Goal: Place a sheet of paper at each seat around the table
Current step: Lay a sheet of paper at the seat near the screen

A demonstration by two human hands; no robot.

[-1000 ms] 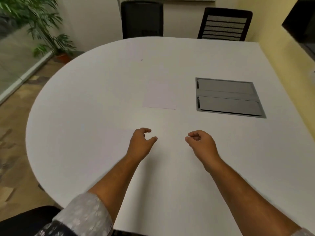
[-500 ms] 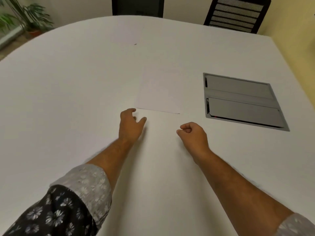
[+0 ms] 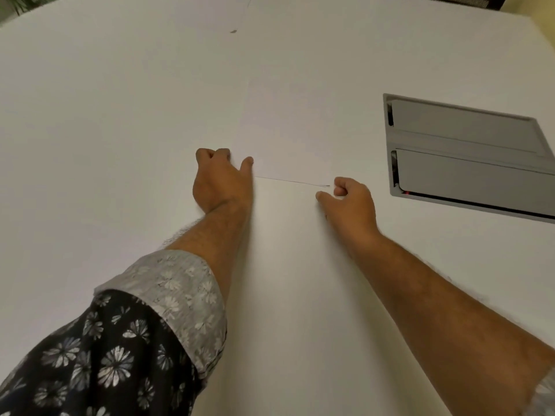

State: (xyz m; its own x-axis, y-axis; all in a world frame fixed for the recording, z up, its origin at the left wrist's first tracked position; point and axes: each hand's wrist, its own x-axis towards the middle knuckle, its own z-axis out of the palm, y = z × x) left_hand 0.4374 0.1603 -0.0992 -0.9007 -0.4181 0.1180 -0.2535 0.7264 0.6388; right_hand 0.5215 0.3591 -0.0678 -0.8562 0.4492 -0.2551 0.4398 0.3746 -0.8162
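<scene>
A white sheet of paper (image 3: 285, 139) lies flat on the white table (image 3: 120, 115), hard to tell from the tabletop; only its near edge shows, as a thin dark line. My left hand (image 3: 220, 180) sits at the near left corner, fingers curled, thumb tip touching the edge. My right hand (image 3: 350, 202) is at the near right corner, with curled index finger and thumb closing round that corner, which looks slightly raised. Whether this is one sheet or a stack, I cannot tell.
A grey recessed cable panel (image 3: 468, 157) with two lids is set into the table right of the paper. A small dark speck (image 3: 233, 31) lies farther back. A chair back (image 3: 492, 1) shows at the top right and plant leaves (image 3: 24, 0) at the top left.
Both hands have reached forward from mid-table to the paper's near edge. The view has moved closer and tilted down, so the far chairs have mostly left the frame.
</scene>
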